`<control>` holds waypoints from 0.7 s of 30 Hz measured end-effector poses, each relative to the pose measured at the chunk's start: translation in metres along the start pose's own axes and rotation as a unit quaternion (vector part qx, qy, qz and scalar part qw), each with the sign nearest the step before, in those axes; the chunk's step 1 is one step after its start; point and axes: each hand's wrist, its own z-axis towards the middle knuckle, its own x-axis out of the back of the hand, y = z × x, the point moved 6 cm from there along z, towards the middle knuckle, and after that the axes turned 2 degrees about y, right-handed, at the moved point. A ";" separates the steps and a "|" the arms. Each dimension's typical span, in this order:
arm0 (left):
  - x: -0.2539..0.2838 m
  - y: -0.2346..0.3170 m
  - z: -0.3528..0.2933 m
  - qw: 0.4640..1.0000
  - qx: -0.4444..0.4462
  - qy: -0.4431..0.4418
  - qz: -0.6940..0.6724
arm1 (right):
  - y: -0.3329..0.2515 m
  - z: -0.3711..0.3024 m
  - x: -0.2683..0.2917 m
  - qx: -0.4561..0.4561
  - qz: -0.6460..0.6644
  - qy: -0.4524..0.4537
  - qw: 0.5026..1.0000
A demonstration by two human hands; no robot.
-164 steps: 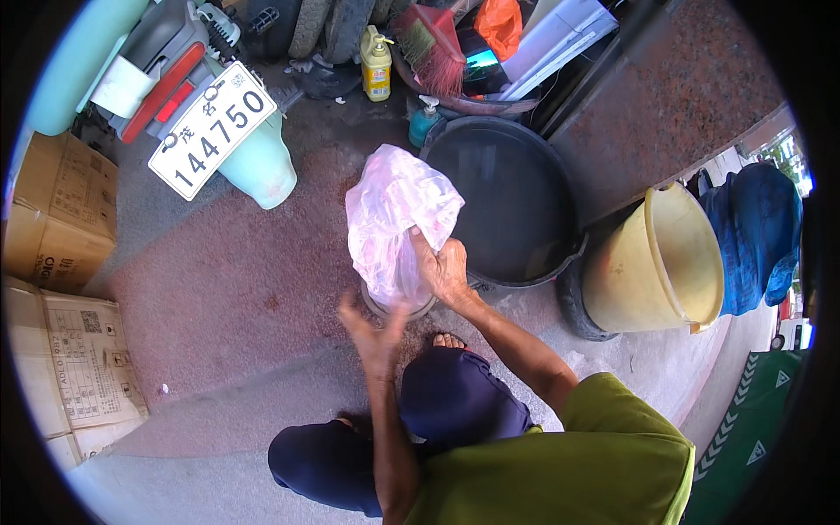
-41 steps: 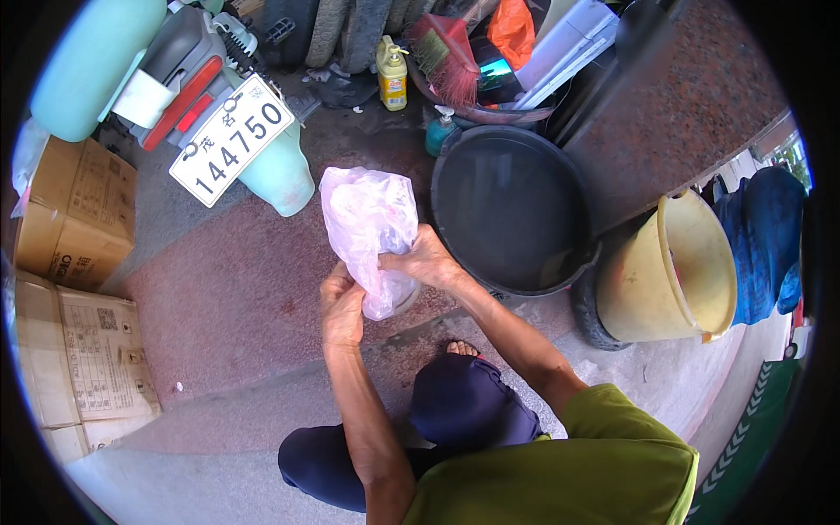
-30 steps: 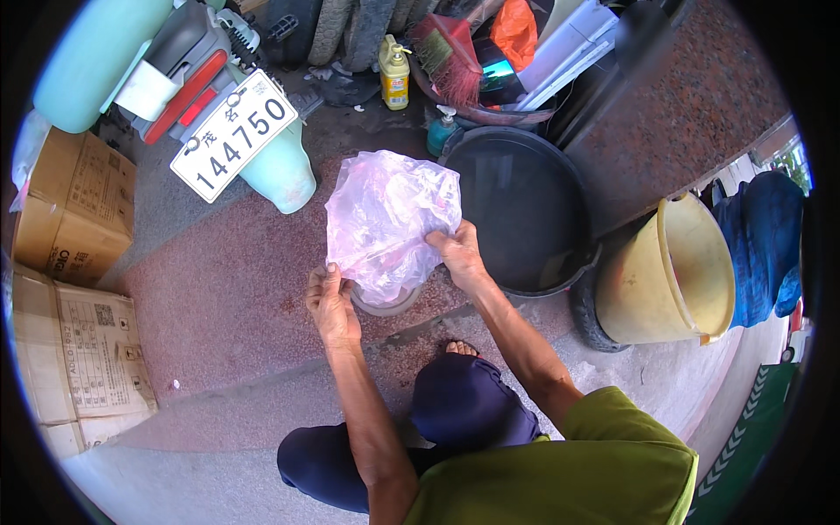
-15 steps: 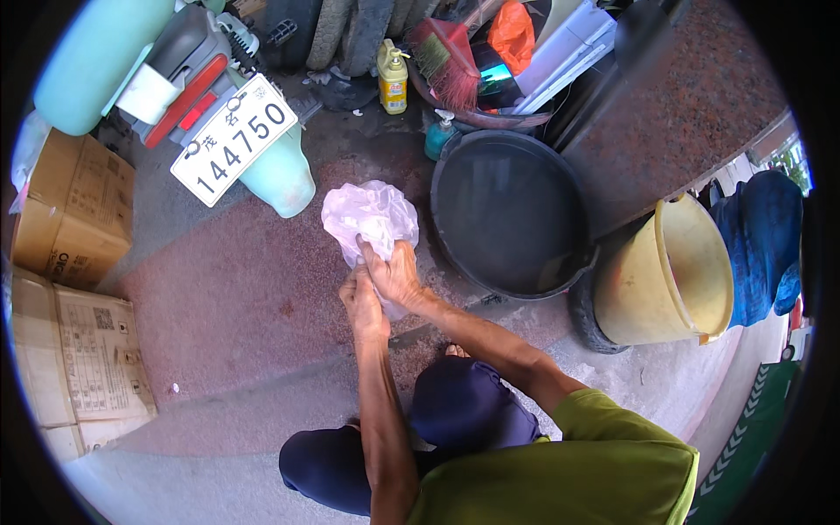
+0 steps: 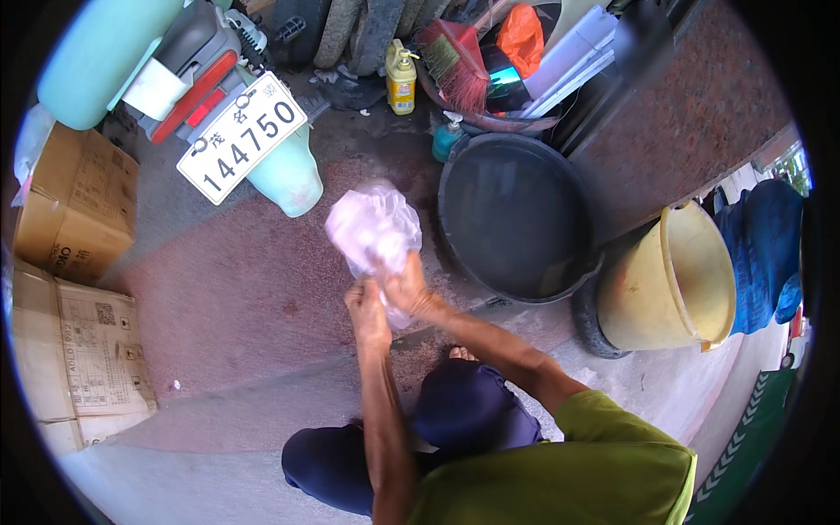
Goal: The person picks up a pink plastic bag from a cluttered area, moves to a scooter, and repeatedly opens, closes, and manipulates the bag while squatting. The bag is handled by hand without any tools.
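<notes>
A thin, pale pink plastic bag (image 5: 372, 223) is bunched up in front of me, its puffed body pointing away and whitish contents showing faintly through it. What lies inside is too blurred to name. My left hand (image 5: 368, 313) is closed on the gathered neck of the bag, knuckles up. Beside it, to the right, my right hand (image 5: 409, 287) also grips the neck, its fingers smeared by motion. A loose end of the bag hangs below the hands, over the reddish floor (image 5: 236, 306).
A wide black tub (image 5: 516, 219) of dark water stands to the right, with a yellow bucket (image 5: 647, 293) beyond it. Pump bottles (image 5: 401, 83) and a basin with a red brush (image 5: 459, 66) are behind. Cardboard boxes (image 5: 83, 210) and a mint-green scooter (image 5: 284, 179) are left.
My right hand has shifted down the bag toward my left hand, and its raised finger no longer shows over the bag. The whole view has slid slightly.
</notes>
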 end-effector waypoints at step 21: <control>0.017 0.042 -0.030 0.989 -0.110 -0.060 -0.073 | -0.100 0.045 0.161 -0.030 -0.298 0.127 0.946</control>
